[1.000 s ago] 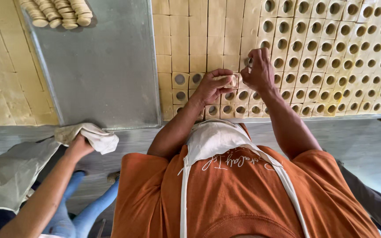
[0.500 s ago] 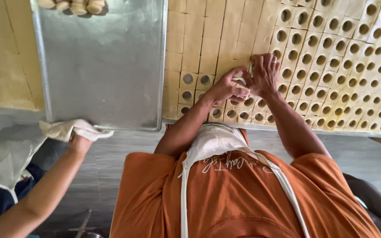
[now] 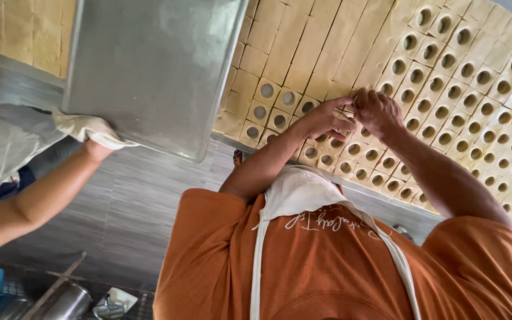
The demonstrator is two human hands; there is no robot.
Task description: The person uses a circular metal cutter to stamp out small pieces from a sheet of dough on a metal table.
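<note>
Both hands meet at centre-right of frame over the dough sheet (image 3: 321, 53), a big pale slab scored into squares that covers most of the surface. Left hand (image 3: 325, 120) and right hand (image 3: 376, 110) are curled, fingertips pinched together on one dough square (image 3: 346, 120) btwn them; can't tell exactly how it's gripped, fingers hide most of it. Progress, judging by the slab: squares w/ a round hollow in the middle fill the right side and the lower band near the person, approx half the visible squares. Plain uncut-looking squares remain in the upper-middle strip, plus a patch at far upper left beyond the tray. So a good share looks done, a wide strip left. Edges & room: surface edge (image 3: 380, 198) runs diagonally just below the hands, close to the person's orange shirt (image 3: 327, 266) and white apron (image 3: 303, 192). The metal tray (image 3: 155, 65) sits upper left, overlapping the slab, its lower corner hanging past the surface edge. A co-worker's hand w/ a cloth (image 3: 90, 127) grips the tray's lower-left edge, well apart from the working hands. Open room lies up and left over the plain squares; the right side is packed w/ hollowed pieces.
</note>
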